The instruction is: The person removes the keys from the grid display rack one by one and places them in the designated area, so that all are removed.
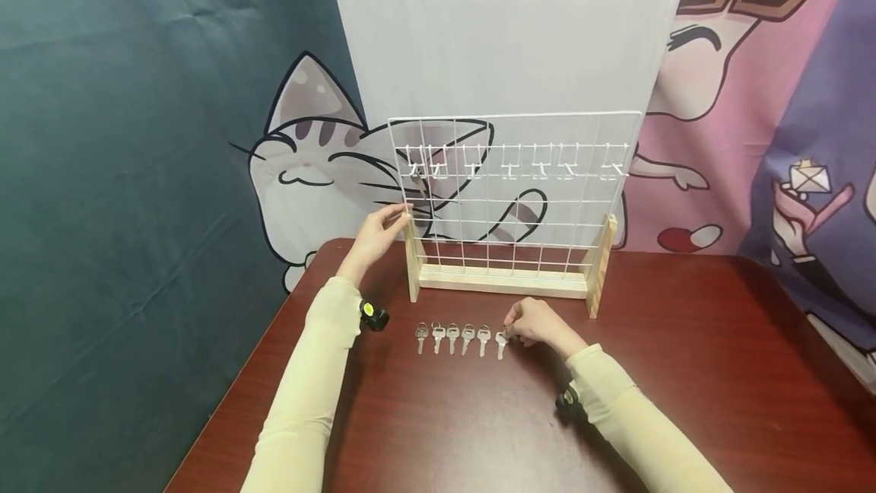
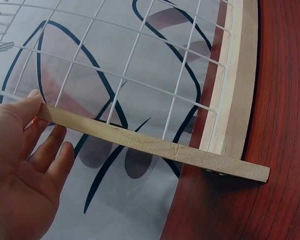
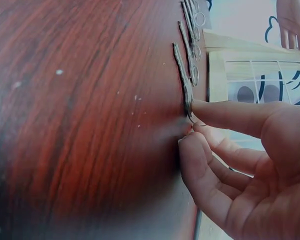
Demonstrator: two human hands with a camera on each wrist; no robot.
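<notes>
My left hand (image 1: 379,230) grips the top of the left wooden post (image 1: 414,265) of a wire grid rack. In the left wrist view, the hand's (image 2: 20,165) thumb and fingers lie on either side of the post's end. On the table, my right hand (image 1: 538,320) pinches the ring end of the rightmost key (image 1: 502,346) in a row of several silver keys. The right wrist view shows that key's (image 3: 182,75) blade lying low along the tabletop, its ring partly hidden by the fingertips.
The rack stands on a wooden base (image 1: 503,281) at the table's back. White hooks (image 1: 509,171) line its upper grid, and a key (image 1: 419,178) hangs on the leftmost one. More keys (image 1: 452,337) lie in front on the red-brown table (image 1: 438,417). Printed curtains hang behind.
</notes>
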